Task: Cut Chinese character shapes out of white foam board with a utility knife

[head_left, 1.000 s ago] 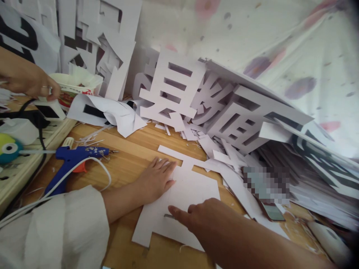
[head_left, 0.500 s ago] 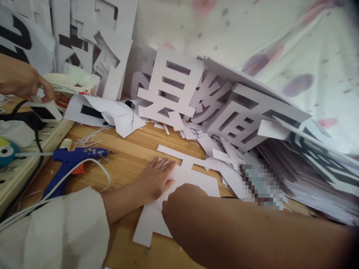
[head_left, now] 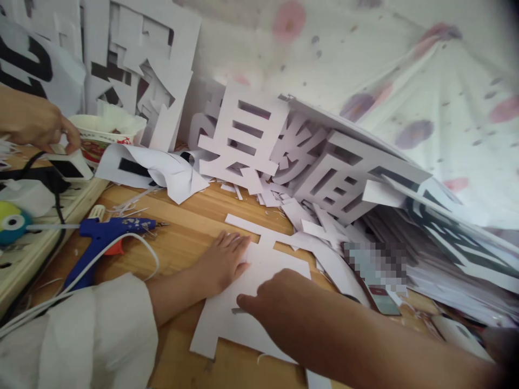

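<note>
My left hand (head_left: 223,265) lies flat with fingers stretched out on a white foam-board cut-out (head_left: 219,321) that rests on the wooden table. Over the middle of the same cut-out is my right hand (head_left: 279,294), its fingers curled and thumb side pointing left. A small dark grey sliver shows at its fingertips; whether it is a tool or a slot in the board I cannot tell. A blue glue gun (head_left: 109,229) with a red trigger lies left of my left hand, its white cord looping beside my wrist.
Another person's hand (head_left: 40,121) touches a small white-framed device (head_left: 72,166) at the left, near a paper bowl (head_left: 91,143). Cut-out characters (head_left: 253,127) lean at the back. A phone (head_left: 381,297), paper scraps (head_left: 302,210) and a power strip (head_left: 83,202) surround the work.
My right hand has shifted slightly, and the grey sliver beneath its fingertips now shows. My left hand stays pressed on the board. The view has tilted a little, showing more of the phone.
</note>
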Motion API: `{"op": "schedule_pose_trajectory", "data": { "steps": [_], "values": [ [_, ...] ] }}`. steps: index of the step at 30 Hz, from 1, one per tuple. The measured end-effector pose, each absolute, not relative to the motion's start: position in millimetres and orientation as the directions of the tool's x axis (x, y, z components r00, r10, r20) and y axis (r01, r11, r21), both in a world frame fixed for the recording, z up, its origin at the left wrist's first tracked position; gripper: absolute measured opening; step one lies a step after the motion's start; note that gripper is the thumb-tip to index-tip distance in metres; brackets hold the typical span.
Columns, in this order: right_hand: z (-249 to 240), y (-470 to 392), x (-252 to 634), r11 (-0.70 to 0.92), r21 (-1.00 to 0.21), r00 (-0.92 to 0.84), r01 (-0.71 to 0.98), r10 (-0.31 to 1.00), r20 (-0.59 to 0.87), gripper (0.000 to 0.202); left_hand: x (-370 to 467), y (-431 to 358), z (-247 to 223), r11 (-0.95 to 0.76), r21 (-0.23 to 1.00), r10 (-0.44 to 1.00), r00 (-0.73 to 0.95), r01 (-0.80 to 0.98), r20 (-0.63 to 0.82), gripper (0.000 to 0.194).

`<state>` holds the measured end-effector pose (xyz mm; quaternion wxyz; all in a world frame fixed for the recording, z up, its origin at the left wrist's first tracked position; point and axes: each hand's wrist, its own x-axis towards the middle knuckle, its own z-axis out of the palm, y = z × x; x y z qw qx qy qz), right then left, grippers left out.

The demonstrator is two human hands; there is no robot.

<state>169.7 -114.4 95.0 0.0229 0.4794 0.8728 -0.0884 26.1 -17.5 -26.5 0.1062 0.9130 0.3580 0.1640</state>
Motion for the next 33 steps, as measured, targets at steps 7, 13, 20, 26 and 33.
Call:
{"op": "schedule_pose_trajectory", "data": {
  "steps": [7, 13, 20, 26, 33],
  "values": [
    [88.5, -116.6, 241.0, 0.248, 0.064, -0.236, 0.967, 0.96, -0.148, 0.052, 24.3, -13.9, -12.0, -0.736, 0.408, 0.662, 0.698, 0.54, 0.272, 0.049],
    [16.6, -128.7, 308.7, -0.219, 0.186, 0.222, 0.958, 0.975, 0.006, 0.05, 18.9, -1.9, -15.9, -0.7, 0.513, 0.71, 0.565, 0.497, 0.421, 0.06],
    [2.2, -120.9, 301.7, -0.164, 0.002, 0.163, 0.986, 0.983, 0.081, 0.046, 11.1, 15.3, -9.2, -0.501, 0.743, 0.864, 0.212, 0.443, 0.456, 0.038],
    [16.1, -86.6, 261.7, -0.182, -0.731, 0.269, 0.658, 0.963, 0.002, 0.06, 11.4, 23.4, 2.7, -0.331, 0.933, 0.936, -0.073, 0.138, 0.343, 0.035],
    [23.0, -68.2, 238.0, -0.113, -0.942, 0.308, 0.316, 0.951, -0.011, 0.05, 16.6, -1.8, 22.7, 0.349, 0.885, 0.924, 0.273, -0.309, -0.269, 0.055]
  ]
}}
